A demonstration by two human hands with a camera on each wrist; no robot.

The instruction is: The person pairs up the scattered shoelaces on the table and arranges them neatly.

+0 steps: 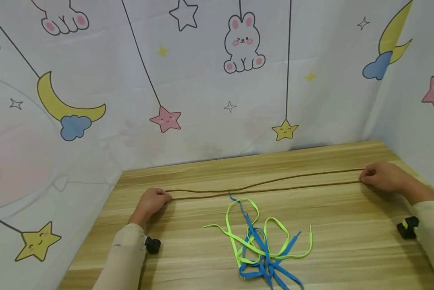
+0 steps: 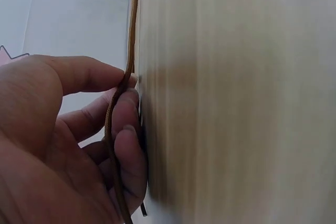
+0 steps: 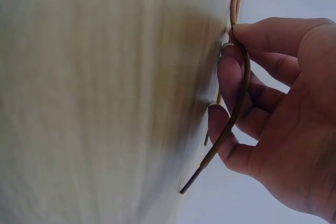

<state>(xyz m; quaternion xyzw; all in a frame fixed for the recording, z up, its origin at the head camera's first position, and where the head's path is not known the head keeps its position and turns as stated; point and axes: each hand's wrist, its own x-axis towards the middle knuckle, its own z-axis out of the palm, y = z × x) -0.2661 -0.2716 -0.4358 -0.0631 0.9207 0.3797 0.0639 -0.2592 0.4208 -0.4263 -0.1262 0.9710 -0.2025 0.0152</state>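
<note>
Brown round shoelace (image 1: 293, 188) stretches in two nearly parallel strands across the far part of the table. At the left end my left hand (image 1: 152, 202) pinches it between thumb and fingertips. In the left wrist view a strand of shoelace (image 2: 111, 124) runs down over the curled fingers. My right hand (image 1: 383, 177) pinches the other end. The right wrist view shows a shoelace end (image 3: 243, 87) hanging across the fingers, its dark tip pointing down, and another tip behind them. Whether the strands are one lace or two, I cannot tell.
Nearer the front, a flat neon-green shoelace (image 1: 296, 256) and a flat blue shoelace (image 1: 253, 274) lie tangled together on the wooden table (image 1: 187, 266). One blue end reaches up to the brown strands. A printed cloth (image 1: 202, 80) hangs behind the table.
</note>
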